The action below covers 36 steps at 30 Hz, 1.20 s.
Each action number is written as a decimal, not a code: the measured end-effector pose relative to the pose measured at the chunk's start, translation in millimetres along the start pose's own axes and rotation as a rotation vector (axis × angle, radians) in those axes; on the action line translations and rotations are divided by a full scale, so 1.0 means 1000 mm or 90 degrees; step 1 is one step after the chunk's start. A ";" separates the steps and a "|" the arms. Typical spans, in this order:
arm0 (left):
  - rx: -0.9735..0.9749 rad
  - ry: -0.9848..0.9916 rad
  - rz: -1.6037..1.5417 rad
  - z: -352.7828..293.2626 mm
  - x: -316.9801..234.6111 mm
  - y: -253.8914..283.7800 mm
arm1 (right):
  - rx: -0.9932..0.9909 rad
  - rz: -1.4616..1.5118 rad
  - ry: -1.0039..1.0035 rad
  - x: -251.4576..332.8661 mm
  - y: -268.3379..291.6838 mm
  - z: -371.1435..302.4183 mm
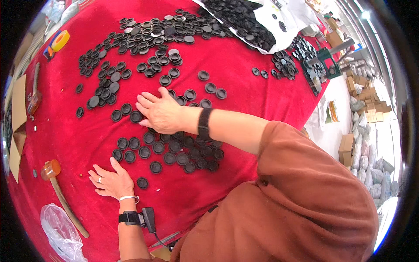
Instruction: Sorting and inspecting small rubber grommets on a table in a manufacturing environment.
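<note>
Black round caps (pixel 144 152) are spread over the red cloth (pixel 183 203), and a loose cluster is seen just below the right hand (pixel 161 113), more being strewn above it. That hand is stretched out palm down now, fingers fanned and unclenched, and nothing is seen to be gripped; what may be covered by its palm cannot be told. A cap is found right at its fingertips, whether touched or not being hard to call. Down and to the left, the left hand (pixel 112 180) is held relaxed and released, fingers splayed, with one cap right by its thumb tip and another set just to its right. Well above the right hand, a broad scatter of caps is laid out, some grey discs (pixel 114 77) mixed in. Far up and to its right, a white sheet (pixel 267 22) is heaped with black pieces (pixel 235 19). To the left of the left hand, an orange-headed mallet (pixel 64 203) is laid down, a clear plastic bag (pixel 61 233) being crumpled beside its handle.
</note>
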<state>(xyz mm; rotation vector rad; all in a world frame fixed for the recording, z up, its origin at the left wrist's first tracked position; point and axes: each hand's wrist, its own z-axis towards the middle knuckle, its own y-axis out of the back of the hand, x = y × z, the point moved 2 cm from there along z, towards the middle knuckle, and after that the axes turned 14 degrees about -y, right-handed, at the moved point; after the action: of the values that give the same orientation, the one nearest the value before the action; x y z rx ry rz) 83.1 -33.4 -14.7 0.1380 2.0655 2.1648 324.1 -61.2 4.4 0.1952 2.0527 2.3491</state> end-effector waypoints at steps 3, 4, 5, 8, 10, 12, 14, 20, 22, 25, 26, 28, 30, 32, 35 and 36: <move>-0.008 -0.002 0.011 -0.001 0.003 -0.004 | 0.016 0.079 0.001 0.009 0.006 0.012; -0.015 -0.006 0.007 -0.001 0.003 -0.004 | -0.029 0.148 0.012 0.013 0.005 0.020; -0.019 -0.006 0.000 0.000 0.001 -0.003 | -0.034 0.161 0.017 0.020 -0.001 0.032; -0.014 -0.011 -0.017 0.001 0.001 -0.004 | 0.038 0.112 0.068 0.042 -0.020 0.034; -0.020 0.001 -0.017 0.000 0.005 -0.006 | 0.061 0.131 0.121 0.054 -0.020 0.011; -0.037 -0.013 -0.008 -0.002 0.006 -0.004 | 0.104 0.132 0.146 0.056 -0.008 0.002; -0.032 -0.008 -0.012 -0.002 0.006 -0.003 | 0.112 0.106 0.129 0.057 0.009 0.019; -0.018 -0.016 -0.025 -0.001 0.000 -0.001 | 0.029 0.027 0.058 0.038 -0.013 0.097; -0.019 -0.016 -0.035 -0.002 0.004 -0.002 | -0.002 -0.026 0.093 0.043 -0.009 0.065; -0.022 -0.010 -0.035 -0.002 0.003 0.001 | 0.058 -0.034 0.109 0.035 0.000 0.028; -0.021 -0.007 -0.035 -0.002 0.003 0.001 | 0.063 -0.029 0.096 0.035 0.005 0.026; -0.010 -0.007 -0.011 -0.002 0.003 0.001 | 0.007 0.019 0.089 0.042 0.014 0.049; -0.006 -0.008 -0.018 0.000 0.000 0.002 | -0.061 0.070 0.097 0.050 0.013 0.087; -0.003 -0.006 -0.021 0.000 0.000 0.001 | -0.084 0.053 0.079 0.062 -0.007 0.122; 0.000 -0.008 -0.021 0.000 0.002 -0.001 | -0.013 0.000 0.137 0.080 -0.027 0.112; -0.006 -0.008 -0.023 -0.001 0.003 -0.002 | 0.036 -0.027 0.162 0.089 -0.017 0.095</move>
<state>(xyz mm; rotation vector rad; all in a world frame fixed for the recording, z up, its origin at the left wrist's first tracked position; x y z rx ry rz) 79.8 -34.0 -17.0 0.1129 2.0357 2.1463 244.5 42.8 7.6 -0.1534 2.2060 2.4006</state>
